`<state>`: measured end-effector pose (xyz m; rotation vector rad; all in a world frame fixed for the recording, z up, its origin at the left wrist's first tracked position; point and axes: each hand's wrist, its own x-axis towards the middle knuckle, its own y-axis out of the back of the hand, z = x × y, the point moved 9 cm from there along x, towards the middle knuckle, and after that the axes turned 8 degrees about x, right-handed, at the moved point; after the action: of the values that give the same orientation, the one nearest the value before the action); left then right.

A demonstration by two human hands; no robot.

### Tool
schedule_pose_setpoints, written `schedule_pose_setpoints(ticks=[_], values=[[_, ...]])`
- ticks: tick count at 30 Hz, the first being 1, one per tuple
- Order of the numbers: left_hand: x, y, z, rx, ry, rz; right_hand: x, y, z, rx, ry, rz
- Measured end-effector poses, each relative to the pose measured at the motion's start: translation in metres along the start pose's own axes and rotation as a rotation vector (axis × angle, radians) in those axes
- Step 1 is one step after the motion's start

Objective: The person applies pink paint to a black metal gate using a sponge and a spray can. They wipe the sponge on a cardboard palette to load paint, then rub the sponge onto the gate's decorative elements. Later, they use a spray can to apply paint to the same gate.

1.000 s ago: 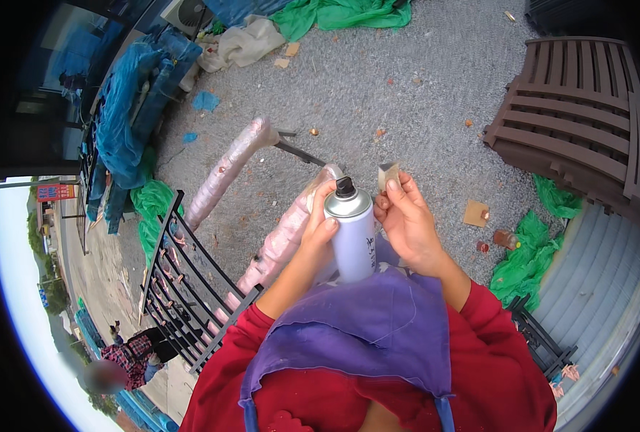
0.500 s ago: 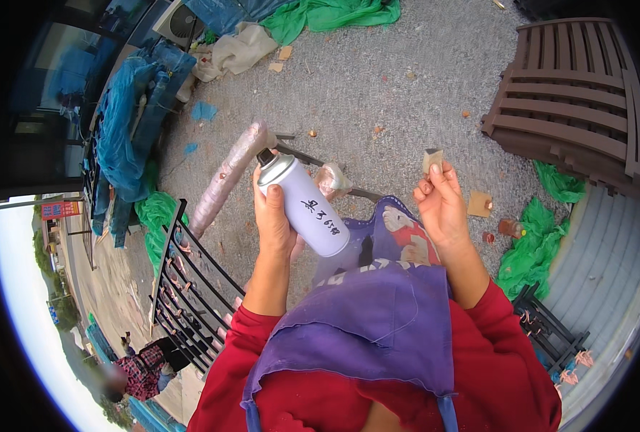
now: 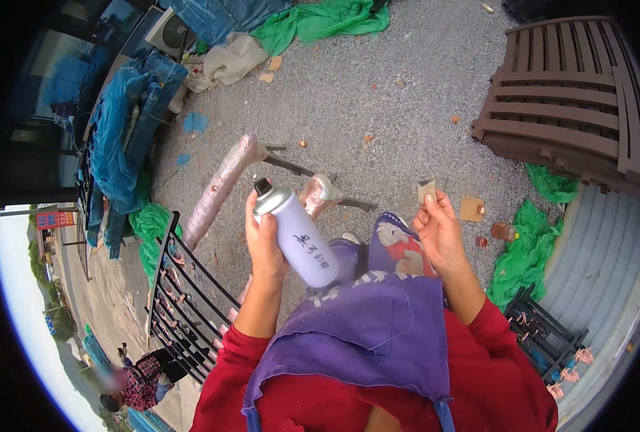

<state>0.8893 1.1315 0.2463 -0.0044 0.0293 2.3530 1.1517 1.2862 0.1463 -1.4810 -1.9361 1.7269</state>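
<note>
My left hand (image 3: 264,250) is wrapped round a pale lilac spray can (image 3: 304,241) with a silver shoulder and a black nozzle. The can leans, nozzle toward the upper left, and dark handwriting runs along its side. Between thumb and fingers of my right hand (image 3: 441,232) is a small folded tan piece of card or sandpaper (image 3: 426,190), dark on one corner. Beyond the can stands a dark metal frame (image 3: 289,166) whose parts are wrapped in pinkish clear film (image 3: 223,189); neither hand touches it.
Black metal railings (image 3: 194,288) stand at my left, brown slatted panels (image 3: 550,108) at the far right. Green sheeting (image 3: 525,252), a bottle (image 3: 505,230) and a cardboard piece (image 3: 471,208) lie to the right. Blue-wrapped goods (image 3: 122,137) fill the far left. Another person (image 3: 143,378) is at lower left.
The spray can has shifted slightly left and turned in my left hand, so its writing shows differently. My right hand stays raised with the tan piece. The whole view has shifted a little.
</note>
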Motion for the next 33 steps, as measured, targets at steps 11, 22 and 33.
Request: schedule_pose_setpoints(ticks=[11,22,33], values=[[0.022,-0.015,0.027,-0.012,0.085,-0.016,-0.010,-0.016,0.011,-0.108,-0.062,-0.073],[-0.030,-0.067,-0.004,0.088,0.149,-0.249,0.008,-0.059,0.022,-0.295,0.029,-0.260],[-0.039,-0.072,-0.009,0.135,0.075,-0.310,0.006,-0.079,0.021,-0.540,0.141,-0.291]])
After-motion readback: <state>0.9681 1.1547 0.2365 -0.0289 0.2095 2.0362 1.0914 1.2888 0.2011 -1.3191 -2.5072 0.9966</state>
